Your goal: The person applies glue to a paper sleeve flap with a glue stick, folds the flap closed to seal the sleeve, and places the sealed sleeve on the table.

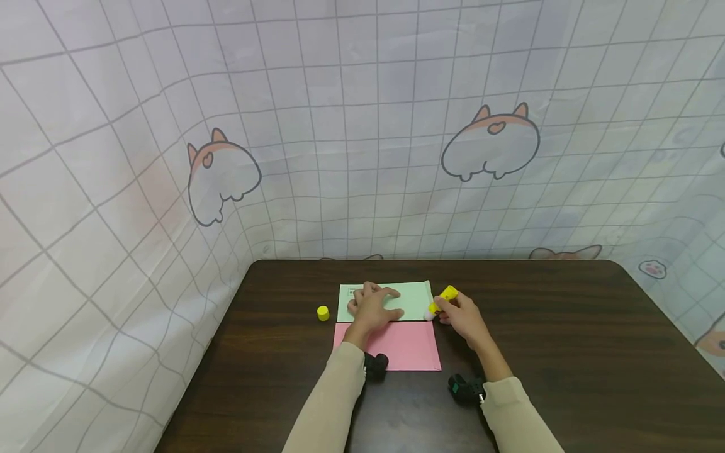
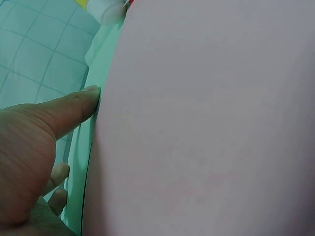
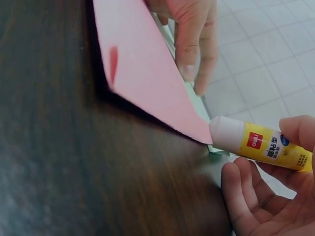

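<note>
While I monitor the three views remotely, I log the following:

Left hand: my left hand [image 1: 374, 307] lies flat, fingers extended and slightly spread, pressing on the pale green rectangular paper sheet [image 1: 413, 301]; nothing is gripped. In the left wrist view the thumb [image 2: 74, 108] touches the edge of the pink sheet.

Right hand: my right hand [image 1: 461, 314] has fingers curled round the yellow glue stick with white uncapped end [image 1: 440, 301] (label printing is too small for me to read).

Glue stick position: white tip [image 3: 226, 133] sits at the right-hand corner where the green and pink sheets meet, just beside the pink corner; I cannot tell whether it touches the paper.

Pink sheet: the pink rectangular paper sheet [image 1: 396, 345] lies directly in front of the green sheet, edges adjoining.

Cap: a small yellow round cap [image 1: 323, 313] stands on the table left of the green sheet, apart from it.

Surface: dark brown wooden table [image 1: 566, 327].

Backdrop: white grid-patterned cloth with cartoon animal prints [image 1: 487, 145].
</note>
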`<action>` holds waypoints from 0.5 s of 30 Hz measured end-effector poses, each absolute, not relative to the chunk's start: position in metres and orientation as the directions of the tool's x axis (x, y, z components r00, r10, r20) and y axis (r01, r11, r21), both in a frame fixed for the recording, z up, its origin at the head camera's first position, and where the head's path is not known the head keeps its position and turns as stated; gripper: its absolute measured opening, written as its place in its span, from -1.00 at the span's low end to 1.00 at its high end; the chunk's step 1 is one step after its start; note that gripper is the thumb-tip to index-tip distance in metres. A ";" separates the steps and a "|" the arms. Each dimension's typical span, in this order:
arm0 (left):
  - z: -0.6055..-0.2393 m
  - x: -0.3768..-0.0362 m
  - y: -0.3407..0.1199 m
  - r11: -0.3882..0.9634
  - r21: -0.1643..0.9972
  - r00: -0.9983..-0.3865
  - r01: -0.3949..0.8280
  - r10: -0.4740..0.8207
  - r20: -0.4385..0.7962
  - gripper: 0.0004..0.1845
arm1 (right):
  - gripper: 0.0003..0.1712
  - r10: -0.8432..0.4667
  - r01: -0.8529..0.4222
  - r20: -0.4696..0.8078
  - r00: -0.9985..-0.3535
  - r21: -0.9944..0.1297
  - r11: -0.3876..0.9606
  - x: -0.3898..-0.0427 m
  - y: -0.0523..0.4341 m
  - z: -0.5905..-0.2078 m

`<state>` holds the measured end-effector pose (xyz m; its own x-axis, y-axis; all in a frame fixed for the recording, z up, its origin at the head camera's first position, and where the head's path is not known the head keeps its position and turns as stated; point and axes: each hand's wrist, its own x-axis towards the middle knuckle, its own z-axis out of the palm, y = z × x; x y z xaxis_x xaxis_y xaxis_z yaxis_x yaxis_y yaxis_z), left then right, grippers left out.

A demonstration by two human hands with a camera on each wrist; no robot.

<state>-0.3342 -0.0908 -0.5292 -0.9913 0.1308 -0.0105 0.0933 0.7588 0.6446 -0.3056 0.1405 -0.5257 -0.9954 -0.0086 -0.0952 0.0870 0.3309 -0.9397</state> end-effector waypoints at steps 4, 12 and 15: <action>-0.528 -0.334 -0.091 0.765 0.638 -0.992 0.090 0.128 -0.013 -0.57 | -0.49 -0.003 0.096 -0.102 -0.995 -0.945 0.311 -0.305 0.141 -0.526; -0.529 -0.335 -0.090 0.763 0.639 -0.991 0.097 0.133 -0.009 -0.58 | -0.48 0.006 0.102 -0.104 -0.995 -0.954 0.282 -0.305 0.142 -0.527; -0.529 -0.334 -0.091 0.762 0.640 -0.991 0.094 0.132 -0.011 -0.58 | -0.47 0.011 0.112 -0.114 -0.993 -0.958 0.263 -0.305 0.143 -0.528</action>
